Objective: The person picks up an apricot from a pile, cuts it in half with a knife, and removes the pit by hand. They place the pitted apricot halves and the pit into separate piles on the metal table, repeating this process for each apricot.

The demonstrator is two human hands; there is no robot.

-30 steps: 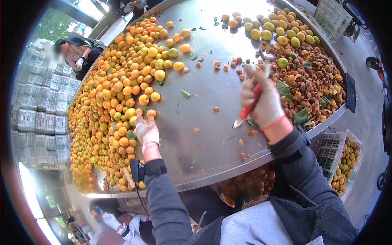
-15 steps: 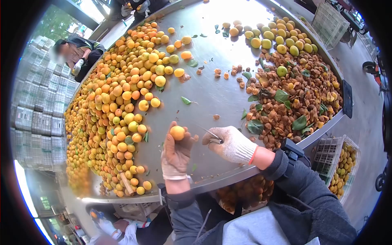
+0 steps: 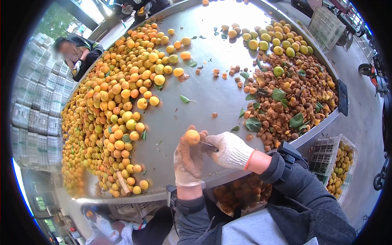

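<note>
Over the near part of the metal table (image 3: 171, 139), my left hand (image 3: 190, 163), in a stained work glove, holds up an apricot (image 3: 192, 137) in its fingers. My right hand (image 3: 228, 150), also gloved, is closed around a thin metal tool (image 3: 210, 145) with a slim pointed shaft. The shaft reaches to the right side of the apricot, and the two hands are close together. Much of the tool's handle is hidden inside the right glove.
Whole apricots (image 3: 122, 98) lie heaped along the table's left. On the right lies a pile of brown pits (image 3: 281, 110) with leaves, greenish apricots (image 3: 281, 38) behind it. A crate of fruit (image 3: 326, 159) stands at lower right. Other people (image 3: 77, 53) work around the table.
My left hand has moved right with the apricot, and my right hand has come slightly left and down. The tool's shaft, apart from the fruit before, now meets it.
</note>
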